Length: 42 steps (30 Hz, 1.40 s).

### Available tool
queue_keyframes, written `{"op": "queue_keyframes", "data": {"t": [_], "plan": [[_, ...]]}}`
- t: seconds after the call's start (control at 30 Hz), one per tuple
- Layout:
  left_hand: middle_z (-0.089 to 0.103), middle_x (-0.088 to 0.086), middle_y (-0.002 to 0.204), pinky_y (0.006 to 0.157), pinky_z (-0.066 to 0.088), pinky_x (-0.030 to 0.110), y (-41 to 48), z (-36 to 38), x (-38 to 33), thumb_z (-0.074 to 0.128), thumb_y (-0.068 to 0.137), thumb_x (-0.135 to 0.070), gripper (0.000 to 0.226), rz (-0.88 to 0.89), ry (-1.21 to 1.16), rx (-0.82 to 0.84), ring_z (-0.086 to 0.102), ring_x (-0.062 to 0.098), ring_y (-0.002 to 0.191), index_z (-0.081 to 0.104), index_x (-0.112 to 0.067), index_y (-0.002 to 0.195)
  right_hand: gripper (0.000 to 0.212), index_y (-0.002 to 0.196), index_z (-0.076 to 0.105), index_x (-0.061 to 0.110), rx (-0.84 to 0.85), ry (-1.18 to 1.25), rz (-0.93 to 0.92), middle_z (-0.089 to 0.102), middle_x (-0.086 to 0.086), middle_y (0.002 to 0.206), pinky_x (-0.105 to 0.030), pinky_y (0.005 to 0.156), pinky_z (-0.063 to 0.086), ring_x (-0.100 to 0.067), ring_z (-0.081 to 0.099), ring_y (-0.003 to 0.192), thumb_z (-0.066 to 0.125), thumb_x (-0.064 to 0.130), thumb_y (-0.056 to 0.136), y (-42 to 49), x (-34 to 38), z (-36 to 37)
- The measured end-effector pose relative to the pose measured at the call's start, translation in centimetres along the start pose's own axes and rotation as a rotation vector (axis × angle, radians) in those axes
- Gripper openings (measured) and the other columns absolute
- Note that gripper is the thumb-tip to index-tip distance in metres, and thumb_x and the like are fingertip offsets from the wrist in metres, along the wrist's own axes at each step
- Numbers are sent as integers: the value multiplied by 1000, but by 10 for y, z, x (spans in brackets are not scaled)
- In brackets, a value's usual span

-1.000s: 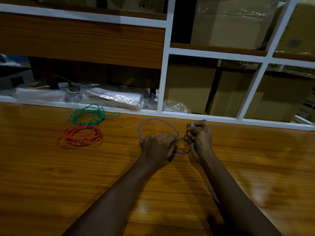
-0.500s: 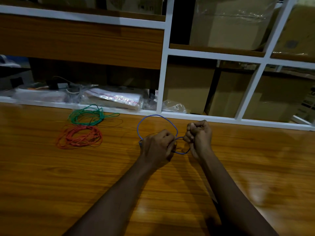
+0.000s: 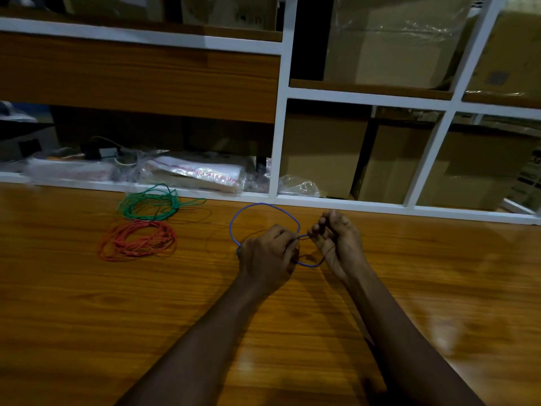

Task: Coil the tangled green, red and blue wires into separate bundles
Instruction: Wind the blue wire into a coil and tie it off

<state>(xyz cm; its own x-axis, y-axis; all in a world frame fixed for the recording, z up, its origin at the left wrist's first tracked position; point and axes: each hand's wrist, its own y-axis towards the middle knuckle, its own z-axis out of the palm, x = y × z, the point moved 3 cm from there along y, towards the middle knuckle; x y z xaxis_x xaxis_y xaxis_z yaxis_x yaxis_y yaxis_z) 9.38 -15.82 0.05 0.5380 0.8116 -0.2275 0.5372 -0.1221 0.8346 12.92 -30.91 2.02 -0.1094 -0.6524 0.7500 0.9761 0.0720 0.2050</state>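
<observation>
Wooden desk (image 3: 87, 317) fills the lower view, backed by a white-framed shelf unit (image 3: 281, 112) stocked with cardboard boxes (image 3: 322, 159) and plastic-wrapped packets (image 3: 193, 174)

Two of three bundles are judged done and set aside at the back left of the desk:
- red wire (image 3: 137, 240) is coiled into a flat round bundle, lying clear of the hands
- green wire (image 3: 149, 202) is coiled just behind it, the two bundles touching or nearly so; one green tail is left trailing off to the right, slightly loose

Blue wire (image 3: 263, 205) is the one in hand, centre of the desk. One large open loop is seen arcing up behind the left hand, with a smaller loop drooping between the two hands. Only a few turns are visible, so this bundle is judged partly formed or being closed off; which cannot be told

Left hand (image 3: 266, 256): grip is clenched around the gathered blue turns, knuckles up

Right hand (image 3: 336, 241): grip is pinched on the blue strand running across from the left hand, fingertips (image 3: 317, 230) curled in

Left to do, by estimate: finishing and securing the blue coil, then laying it down beside the other two. Green tail could be tucked in
</observation>
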Motion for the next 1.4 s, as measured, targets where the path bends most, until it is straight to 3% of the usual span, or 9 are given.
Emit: {"op": "queue_keyframes", "data": {"t": [0.23, 0.6, 0.7, 0.8, 0.9, 1.1, 1.23, 1.3, 1.4], "plan": [[64, -8, 99, 47, 49, 32, -1, 4, -2, 54, 89, -32, 13, 38, 75, 57, 63, 19, 65, 64, -25, 92, 26, 80, 47, 8, 26, -30, 77, 36, 4, 50, -19, 39, 32, -6, 27, 37, 39, 18, 102, 4, -9, 1], [66, -7, 93, 45, 43, 25, 1, 4, -8, 65, 83, -27, 4, 159, 92, 126, 61, 18, 60, 65, -23, 84, 23, 77, 45, 9, 5, -210, 156, 34, 3, 49, -21, 38, 23, -7, 24, 36, 43, 12, 99, 7, 3, -5], [65, -8, 88, 50, 41, 23, -2, 4, -1, 67, 82, -30, 6, 57, 1, 160, 63, 16, 68, 68, -27, 86, 22, 77, 47, 8, 28, -351, 103, 39, 0, 53, -25, 44, 28, -11, 29, 40, 45, 11, 99, 1, -1, -10], [66, -5, 85, 58, 37, 18, -5, 2, 5, 70, 74, -25, 17, 8, -80, 188, 64, 15, 77, 71, -24, 91, 14, 85, 55, 6, 8, -713, -29, 54, -8, 63, -32, 49, 40, -19, 47, 49, 48, 5, 97, -1, 2, -15], [70, -3, 88, 63, 47, 20, -3, 1, 8, 63, 73, -24, 21, -25, -202, 191, 66, 15, 82, 71, -20, 92, 16, 93, 67, 8, -33, -995, -122, 66, -12, 84, -31, 56, 50, -19, 61, 66, 51, 6, 95, 1, 8, -18], [70, -3, 82, 54, 48, 24, 0, -4, 6, 60, 77, -26, 18, 49, -160, -17, 64, 14, 74, 71, -16, 87, 14, 86, 71, 2, 63, -847, -317, 70, -13, 88, -24, 73, 53, -17, 65, 83, 64, 14, 83, 0, 9, -12], [72, -4, 90, 63, 54, 31, -7, 9, 8, 64, 73, -30, 23, 15, -171, 242, 67, 16, 82, 71, -23, 93, 12, 79, 66, 8, 22, -826, -147, 64, -15, 82, -31, 65, 53, -20, 62, 76, 62, 1, 87, 1, -6, -22], [73, -5, 91, 68, 54, 35, -9, 17, 9, 66, 72, -30, 23, -40, -188, 403, 66, 14, 85, 73, -25, 94, 13, 91, 65, 19, 86, -1160, -100, 65, -9, 91, -40, 68, 54, -23, 63, 82, 61, 8, 88, 3, -15, -33], [73, -7, 92, 74, 54, 35, -10, 20, 13, 66, 73, -30, 24, -152, -292, 437, 66, 9, 86, 73, -25, 95, 34, 127, 58, 28, 198, -1494, -149, 50, 1, 119, -29, 84, 45, -13, 52, 104, 56, 18, 94, 4, -16, -35]]}}
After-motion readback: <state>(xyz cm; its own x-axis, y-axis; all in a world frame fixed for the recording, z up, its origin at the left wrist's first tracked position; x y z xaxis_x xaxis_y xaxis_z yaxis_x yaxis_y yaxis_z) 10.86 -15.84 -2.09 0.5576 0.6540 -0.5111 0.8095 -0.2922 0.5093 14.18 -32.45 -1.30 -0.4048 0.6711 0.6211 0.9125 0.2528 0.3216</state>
